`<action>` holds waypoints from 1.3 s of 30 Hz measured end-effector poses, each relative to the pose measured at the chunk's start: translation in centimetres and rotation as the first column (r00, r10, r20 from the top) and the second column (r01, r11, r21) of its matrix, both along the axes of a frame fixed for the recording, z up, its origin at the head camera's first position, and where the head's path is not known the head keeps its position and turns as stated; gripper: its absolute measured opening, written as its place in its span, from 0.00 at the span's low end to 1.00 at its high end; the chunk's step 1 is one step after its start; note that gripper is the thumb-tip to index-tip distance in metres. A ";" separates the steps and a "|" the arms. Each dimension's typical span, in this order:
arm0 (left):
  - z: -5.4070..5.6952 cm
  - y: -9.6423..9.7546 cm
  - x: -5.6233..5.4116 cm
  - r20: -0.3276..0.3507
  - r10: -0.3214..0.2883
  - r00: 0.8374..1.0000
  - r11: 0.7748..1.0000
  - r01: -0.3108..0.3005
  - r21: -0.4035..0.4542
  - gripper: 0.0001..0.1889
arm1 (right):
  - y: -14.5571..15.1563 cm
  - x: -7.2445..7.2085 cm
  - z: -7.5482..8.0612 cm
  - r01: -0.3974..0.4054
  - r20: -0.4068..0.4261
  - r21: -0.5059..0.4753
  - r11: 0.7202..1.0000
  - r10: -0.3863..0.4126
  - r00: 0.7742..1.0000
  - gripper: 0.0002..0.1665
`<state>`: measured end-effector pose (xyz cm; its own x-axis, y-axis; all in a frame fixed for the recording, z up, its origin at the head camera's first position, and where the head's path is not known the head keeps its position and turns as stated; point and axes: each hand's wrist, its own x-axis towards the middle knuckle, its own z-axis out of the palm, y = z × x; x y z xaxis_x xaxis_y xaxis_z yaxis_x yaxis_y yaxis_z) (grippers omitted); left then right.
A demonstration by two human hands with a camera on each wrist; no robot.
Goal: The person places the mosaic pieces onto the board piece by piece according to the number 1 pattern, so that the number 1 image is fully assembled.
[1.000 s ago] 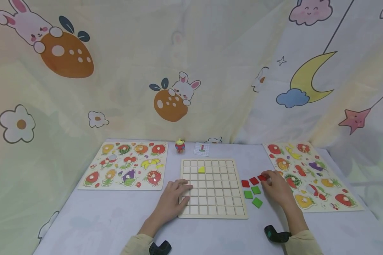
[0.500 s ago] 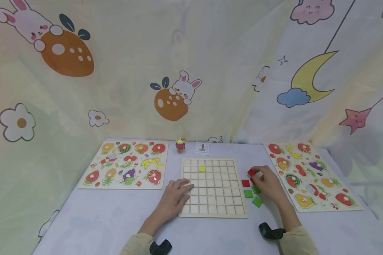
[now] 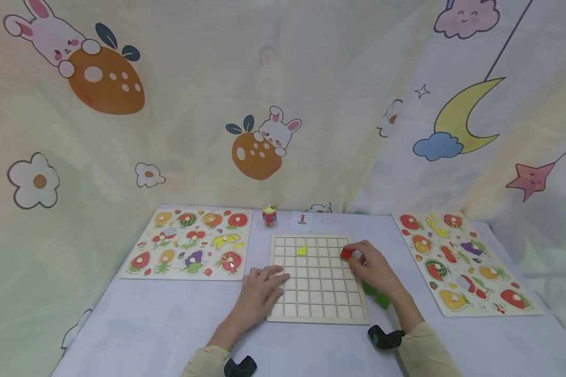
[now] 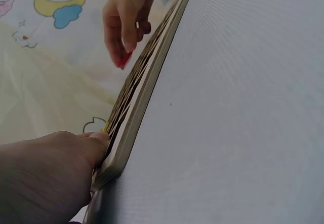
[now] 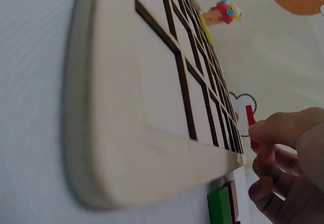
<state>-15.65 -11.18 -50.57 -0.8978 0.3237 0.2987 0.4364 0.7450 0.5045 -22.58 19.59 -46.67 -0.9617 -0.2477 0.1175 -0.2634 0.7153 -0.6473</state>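
Observation:
A pale wooden grid board [image 3: 318, 298] lies on the table with one yellow square tile [image 3: 301, 251] in its upper part. My left hand [image 3: 257, 293] rests on the board's left edge, fingers relaxed; the left wrist view shows this hand [image 4: 55, 168] at the board's rim [image 4: 147, 102]. Between thumb and fingertips my right hand [image 3: 374, 267] pinches a red square tile [image 3: 346, 253] above the board's upper right edge. That red tile [image 5: 250, 120] stands on edge in the right wrist view. Green tiles [image 3: 382, 300] lie right of the board; my right hand hides others there.
Fruit puzzle boards lie at the left [image 3: 184, 267] and the right [image 3: 453, 288]. Behind the grid board stand a small toy figure [image 3: 269, 215] and a card with a coloured grid pattern [image 3: 302, 220]. A patterned cloth [image 3: 330, 131] hangs at the back.
My right hand has picked up a red tile from the group at the right and carried it left to the board's edge. The left hand has stayed in place on the board.

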 end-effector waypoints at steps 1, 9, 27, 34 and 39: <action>0.0 0.0 0.0 0.000 0.002 1.000 1.000 -0.002 -0.001 0.19 | -0.1 -0.1 0.0 -0.009 -0.009 -0.002 1.000 0.009 1.000 0.19; 0.2 0.0 0.1 0.004 0.004 1.000 1.000 -0.004 -0.009 0.18 | -0.9 -0.5 -0.1 -0.047 -0.030 -0.002 0.999 0.047 0.998 0.18; -0.2 0.0 0.0 -0.036 0.008 0.999 1.000 -0.008 -0.013 0.19 | -2.8 -1.1 0.1 -0.086 -0.004 -0.040 0.996 0.085 0.996 0.19; -0.2 0.0 -0.1 -0.033 0.011 0.999 0.999 -0.012 -0.033 0.18 | -3.8 -1.6 -0.3 -0.084 -0.004 -0.026 0.996 0.084 0.996 0.19; -0.1 0.0 0.0 -0.051 0.013 0.999 0.999 -0.015 -0.038 0.18 | -4.5 -1.9 -0.2 -0.069 0.055 -0.055 0.996 0.072 0.996 0.19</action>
<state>-15.68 -11.16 -50.65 -0.8864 0.3230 0.3316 0.4500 0.7695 0.4532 -24.51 15.11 -46.91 -0.9477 -0.3096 0.0775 -0.2730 0.6608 -0.6992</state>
